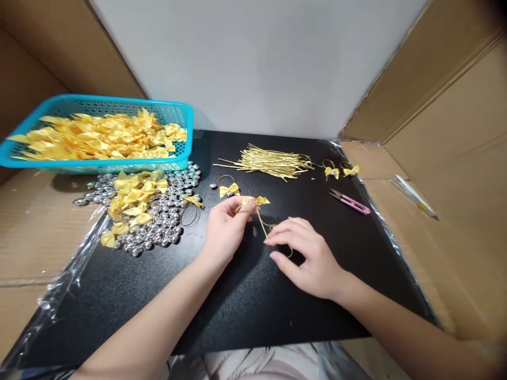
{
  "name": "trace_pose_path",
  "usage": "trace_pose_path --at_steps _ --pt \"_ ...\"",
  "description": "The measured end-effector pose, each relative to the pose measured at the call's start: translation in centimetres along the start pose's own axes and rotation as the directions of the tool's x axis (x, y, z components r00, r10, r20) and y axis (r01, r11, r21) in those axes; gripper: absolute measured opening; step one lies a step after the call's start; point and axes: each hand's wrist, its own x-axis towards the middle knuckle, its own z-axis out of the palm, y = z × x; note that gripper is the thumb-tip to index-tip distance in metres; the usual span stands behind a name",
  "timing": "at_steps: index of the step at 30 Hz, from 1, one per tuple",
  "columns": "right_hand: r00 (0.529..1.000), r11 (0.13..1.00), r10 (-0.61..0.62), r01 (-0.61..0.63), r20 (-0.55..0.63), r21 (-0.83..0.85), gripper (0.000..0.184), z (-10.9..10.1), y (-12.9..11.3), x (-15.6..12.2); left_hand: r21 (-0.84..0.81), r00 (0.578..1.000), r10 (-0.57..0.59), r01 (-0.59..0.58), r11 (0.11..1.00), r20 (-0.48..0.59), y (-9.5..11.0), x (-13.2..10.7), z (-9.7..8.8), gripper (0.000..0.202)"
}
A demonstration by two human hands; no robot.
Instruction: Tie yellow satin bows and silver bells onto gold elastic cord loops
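Observation:
My left hand (226, 224) is closed, pinching a yellow ribbon bow (262, 200) between thumb and fingers. From the bow a thin gold cord (262, 224) hangs toward my right hand (307, 253). The right fingertips touch the cord, with thumb and forefinger apart; part of the cord loops behind these fingers. Just beyond my left hand lies a finished-looking bow on a cord loop (229, 190), beside a single silver bead (213, 186). Another bow with a loop (193, 200) rests to the left.
A turquoise basket (186, 113) heaped with yellow bows stands at the back left. In front of it spread silver beads (158, 227) and loose bows (137, 192). Gold cords (273, 161) lie at the back, with pink thread snips (350, 201), two looped bows (331, 172) and a white pen-like tool (415, 198) rightward.

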Motion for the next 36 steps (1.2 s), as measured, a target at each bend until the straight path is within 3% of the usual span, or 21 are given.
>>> trace_pose_path --at_steps 3,6,8,11,13,14,17,22,29,33,36 --pt "0.996 0.992 -0.052 0.059 0.066 -0.109 0.006 0.4 0.0 -0.4 -0.011 0.998 0.023 -0.024 1.000 -0.051 -0.2 0.4 -0.3 0.018" --pt "0.971 0.983 -0.172 0.179 0.164 -0.029 0.006 0.5 0.1 -0.5 -0.028 0.997 0.014 -0.016 0.999 -0.076 0.0 0.5 -0.4 0.020" --pt "0.983 0.985 -0.171 0.170 0.068 0.031 0.005 0.6 0.2 -0.4 -0.046 0.999 0.003 -0.005 0.999 -0.039 0.2 0.3 -0.4 0.020" --pt "0.981 0.986 0.119 -0.099 -0.150 0.137 0.007 0.7 0.5 0.1 -0.068 0.997 -0.011 0.017 0.998 0.077 0.4 -0.3 -0.2 0.018" --pt "0.944 0.939 0.295 -0.258 -0.145 0.228 0.011 0.9 0.8 0.5 -0.068 0.989 -0.010 0.020 0.997 0.148 0.6 -0.7 0.1 0.016" --pt "0.940 0.922 0.324 -0.288 -0.108 0.259 0.013 1.1 0.9 0.6 -0.066 0.984 -0.006 0.017 0.998 0.176 0.6 -0.9 0.2 0.015" --pt "0.957 0.929 0.281 -0.252 -0.074 0.273 0.002 1.4 1.3 0.8 -0.067 0.973 -0.002 0.018 0.998 0.230 0.6 -1.3 0.4 0.013" --pt "0.966 0.968 0.169 -0.126 -0.193 0.215 0.013 0.7 1.2 0.6 -0.100 0.980 -0.038 0.059 0.993 0.196 0.2 -1.0 0.1 0.012" --pt "0.937 0.992 -0.120 0.125 -0.328 -0.007 0.014 -0.3 1.1 -0.1 -0.258 0.979 -0.135 0.171 0.951 0.150 0.1 -0.4 0.2 0.019" --pt "0.927 0.995 -0.095 0.100 -0.362 -0.005 0.014 -0.3 1.2 -0.1 -0.288 0.972 -0.180 0.218 0.933 0.154 0.2 -0.4 0.3 0.023" --pt "0.953 1.000 -0.012 0.019 -0.302 0.021 0.013 -0.2 1.3 0.1 -0.250 0.976 -0.153 0.188 0.950 0.152 0.0 -0.5 0.2 0.022"
